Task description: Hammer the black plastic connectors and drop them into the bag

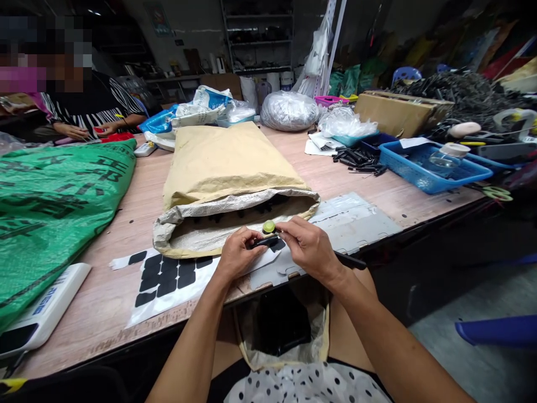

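My left hand (244,251) is closed around a slim black piece (265,242), thumb and fingers pinching it above the table's front edge. Opposite it, my right hand (308,243) has its thumb and fingertips pinched together at the piece's far end; what they hold is too small to make out. A small round lime-green object (268,226) with a dark underside sits right by the right fingertips. Under my left hand and to its left lies a white sheet of black rounded-square stickers (170,277). Just beyond both hands gapes the mouth of a tan sack (235,157), with dark pieces inside.
An open bag with black contents (283,319) rests between my legs. A grey flat board (356,215) lies right of the sack. Left are a green sack (62,201) and a white scale (46,308). Blue tray (434,168) and black parts (358,159) stand right. A co-worker (92,106) sits across.
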Demonstrator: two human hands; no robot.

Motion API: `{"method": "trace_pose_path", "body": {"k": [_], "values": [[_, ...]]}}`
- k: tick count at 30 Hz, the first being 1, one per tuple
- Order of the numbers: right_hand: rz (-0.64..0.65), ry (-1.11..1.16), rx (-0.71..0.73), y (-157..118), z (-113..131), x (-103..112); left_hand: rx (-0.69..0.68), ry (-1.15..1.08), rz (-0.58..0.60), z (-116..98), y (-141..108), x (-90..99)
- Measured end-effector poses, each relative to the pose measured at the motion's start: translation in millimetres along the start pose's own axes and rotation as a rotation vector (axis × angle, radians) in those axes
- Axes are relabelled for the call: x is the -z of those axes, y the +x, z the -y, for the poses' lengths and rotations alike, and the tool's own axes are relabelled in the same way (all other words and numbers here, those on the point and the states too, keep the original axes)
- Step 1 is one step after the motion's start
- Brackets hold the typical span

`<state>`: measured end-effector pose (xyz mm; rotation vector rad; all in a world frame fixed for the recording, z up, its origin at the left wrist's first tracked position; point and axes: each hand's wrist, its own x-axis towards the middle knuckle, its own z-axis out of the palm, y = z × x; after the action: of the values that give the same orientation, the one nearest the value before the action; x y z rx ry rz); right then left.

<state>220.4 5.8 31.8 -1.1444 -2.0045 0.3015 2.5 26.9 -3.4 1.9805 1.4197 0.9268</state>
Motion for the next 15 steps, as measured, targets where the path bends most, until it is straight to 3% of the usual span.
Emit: {"method": "trace_pose_path", "body": {"k": [6, 15], "values": [[0.029, -0.061, 0.070, -12, 2, -16, -0.008, 0.005, 0.015, 2, 0, -0.7], [-0.039, -0.055, -0.001, -17, -10, -4, 0.000, 0.000, -0.010, 3, -2, -2.8]]}}
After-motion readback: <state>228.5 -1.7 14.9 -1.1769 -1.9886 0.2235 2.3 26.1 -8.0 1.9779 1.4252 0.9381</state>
